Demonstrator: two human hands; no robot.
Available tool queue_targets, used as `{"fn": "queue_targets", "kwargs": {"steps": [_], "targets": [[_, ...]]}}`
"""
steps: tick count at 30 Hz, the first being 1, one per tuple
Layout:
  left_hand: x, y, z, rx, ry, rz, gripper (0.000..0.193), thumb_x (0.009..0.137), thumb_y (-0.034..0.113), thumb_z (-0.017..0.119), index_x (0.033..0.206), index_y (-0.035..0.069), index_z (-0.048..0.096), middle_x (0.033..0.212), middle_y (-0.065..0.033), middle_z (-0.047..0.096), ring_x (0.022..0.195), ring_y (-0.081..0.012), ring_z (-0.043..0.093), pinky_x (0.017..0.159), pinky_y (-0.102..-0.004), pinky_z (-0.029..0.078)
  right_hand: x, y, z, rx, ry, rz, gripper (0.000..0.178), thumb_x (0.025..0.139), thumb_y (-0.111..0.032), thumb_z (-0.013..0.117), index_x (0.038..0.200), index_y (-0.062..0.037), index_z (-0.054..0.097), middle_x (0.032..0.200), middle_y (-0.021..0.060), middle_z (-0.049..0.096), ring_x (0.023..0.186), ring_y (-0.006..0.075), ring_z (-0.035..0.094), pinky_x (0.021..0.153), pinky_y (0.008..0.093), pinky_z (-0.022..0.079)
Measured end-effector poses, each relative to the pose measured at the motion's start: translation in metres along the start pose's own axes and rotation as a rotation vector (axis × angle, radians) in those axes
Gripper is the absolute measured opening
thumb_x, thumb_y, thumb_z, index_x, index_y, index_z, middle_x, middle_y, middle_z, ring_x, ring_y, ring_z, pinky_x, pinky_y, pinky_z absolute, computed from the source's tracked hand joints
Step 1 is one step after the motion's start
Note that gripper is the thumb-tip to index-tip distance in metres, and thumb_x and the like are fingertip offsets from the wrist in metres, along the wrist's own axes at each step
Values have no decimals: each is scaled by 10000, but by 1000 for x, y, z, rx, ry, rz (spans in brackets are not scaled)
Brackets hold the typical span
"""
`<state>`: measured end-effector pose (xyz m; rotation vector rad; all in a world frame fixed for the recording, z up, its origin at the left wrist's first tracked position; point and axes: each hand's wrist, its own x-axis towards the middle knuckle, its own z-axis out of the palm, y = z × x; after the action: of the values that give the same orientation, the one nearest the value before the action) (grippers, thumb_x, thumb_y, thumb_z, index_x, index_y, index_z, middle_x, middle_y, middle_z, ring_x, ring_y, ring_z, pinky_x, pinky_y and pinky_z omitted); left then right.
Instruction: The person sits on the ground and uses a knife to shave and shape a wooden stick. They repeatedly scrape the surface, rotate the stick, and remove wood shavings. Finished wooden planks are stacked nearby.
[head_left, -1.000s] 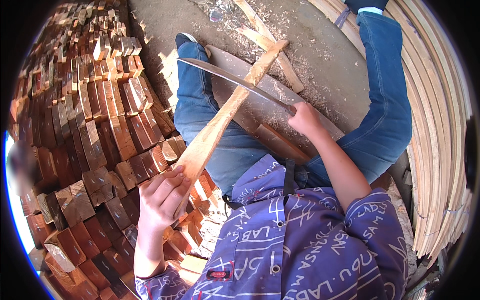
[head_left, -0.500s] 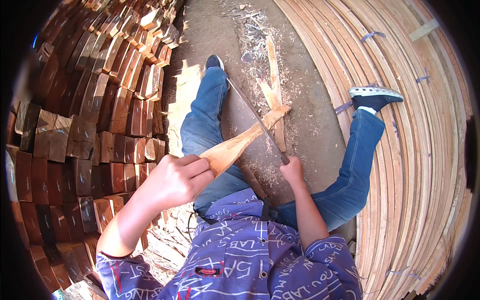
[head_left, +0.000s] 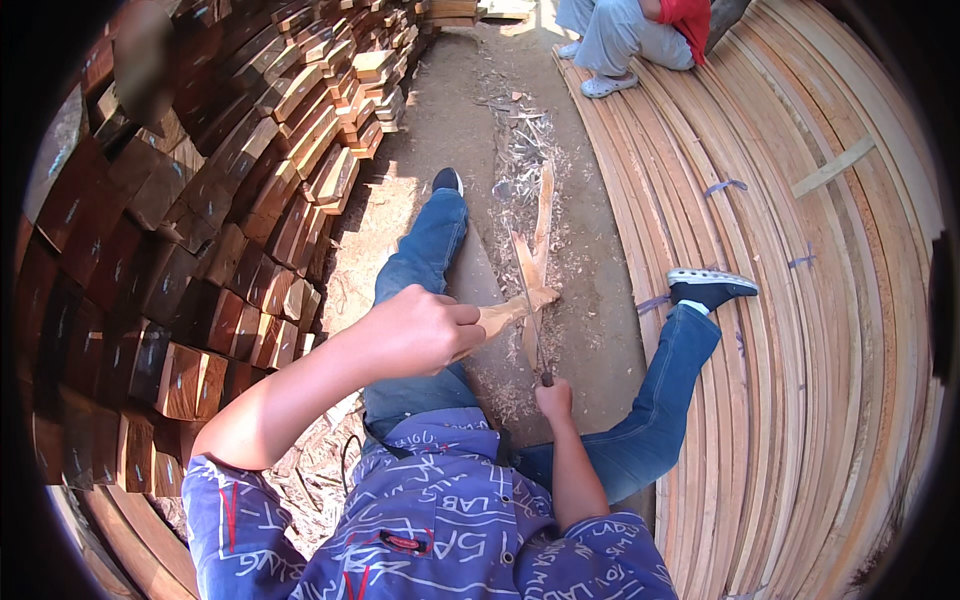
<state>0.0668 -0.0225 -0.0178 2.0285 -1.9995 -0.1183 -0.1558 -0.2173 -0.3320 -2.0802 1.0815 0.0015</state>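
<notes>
While you're sat on the dirt with your legs spread, your left hand [head_left: 420, 330] is wrapped tight round the near end of that pale wooden stick [head_left: 512, 310], and it's clearly come up and back toward your chest compared with a second ago, when the stick reached long and slanted across your lap. Now it looks short from up here, pointing away from you, with its far end resting down on the ground between your jeans. Your right hand [head_left: 553, 398] is closed on the dark handle of the long knife [head_left: 535, 335], and the blade runs straight up from your fist to meet the stick's tip, where earlier it lay crosswise above your knee. So my read is you've shifted from working along the length to trimming the end, though that's a guess. Both hands are clamped, each on its own thing, and sit near each other but not touching. Shavings [head_left: 525, 160] litter the dirt ahead, with another whittled stick [head_left: 542, 215] lying just past yours. Stacked reddish wood blocks [head_left: 200, 250] fill your left, bent pale planks [head_left: 800, 330] your right, and another person [head_left: 630, 35] sits on the planks at the top.
</notes>
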Motion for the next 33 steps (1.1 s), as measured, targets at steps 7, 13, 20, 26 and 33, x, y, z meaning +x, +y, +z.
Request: {"fn": "queue_targets", "kwargs": {"steps": [7,13,20,26,33], "targets": [[2,1,-2,61,2,-16,100,767,128,647,824,47,631,708,-88,582,667,-287,666,579,-418,536,-19,-12,-8,34,39,-52,246,825,-197,692,756,37,658,641,197,633,662,324,681,622,438,487],[3,3,-2,89,-3,-15,121,793,169,659,813,51,641,728,-77,595,664,-287,665,578,-419,535,-41,-69,-38,217,82,-248,273,824,-206,696,715,34,625,621,207,605,593,334,634,588,453,454],[19,10,-3,85,14,35,190,776,160,707,716,60,556,690,-67,533,672,-249,637,569,-392,522,13,12,12,46,19,132,226,803,-198,698,727,13,667,660,207,643,638,350,659,616,445,478],[38,3,-12,100,13,-2,135,772,174,679,750,57,615,691,-62,574,656,-254,665,562,-390,534,-10,-22,-25,107,51,-63,248,818,-210,708,731,18,663,651,197,637,644,337,651,630,438,482],[73,8,-21,99,-14,24,118,763,170,658,742,55,645,686,-57,600,640,-252,684,545,-383,539,2,-80,-52,232,15,-57,227,827,-213,696,758,3,675,669,211,645,680,367,680,640,454,493]]}}
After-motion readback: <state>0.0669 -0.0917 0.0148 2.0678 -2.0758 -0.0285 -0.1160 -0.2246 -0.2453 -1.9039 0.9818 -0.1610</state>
